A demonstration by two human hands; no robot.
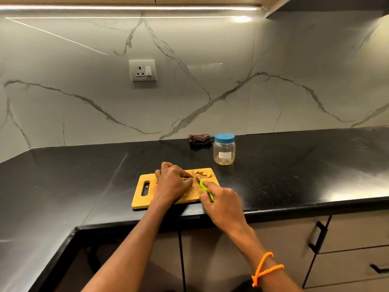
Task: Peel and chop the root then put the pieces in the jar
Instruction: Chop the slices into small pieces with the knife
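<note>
Nearest, the right hand (219, 200) grips the green handle of a small knife (205, 189), fingers curled round it, the blade angled up and left toward the other hand. Just left of it, the left hand (172, 184) lies knuckles-up on the wooden cutting board (141, 202), its curled fingertips pinching a piece of yellow root (185, 178) right at the blade. Beyond the knife tip, sliced root pieces (202, 173) lie on the board's far right corner. Farther back and right of the right hand, a clear plastic jar (224, 151) with a blue lid (224, 138) stands on the black countertop (294, 165). A folded dark cloth (200, 139) lies just left of the jar.
</note>
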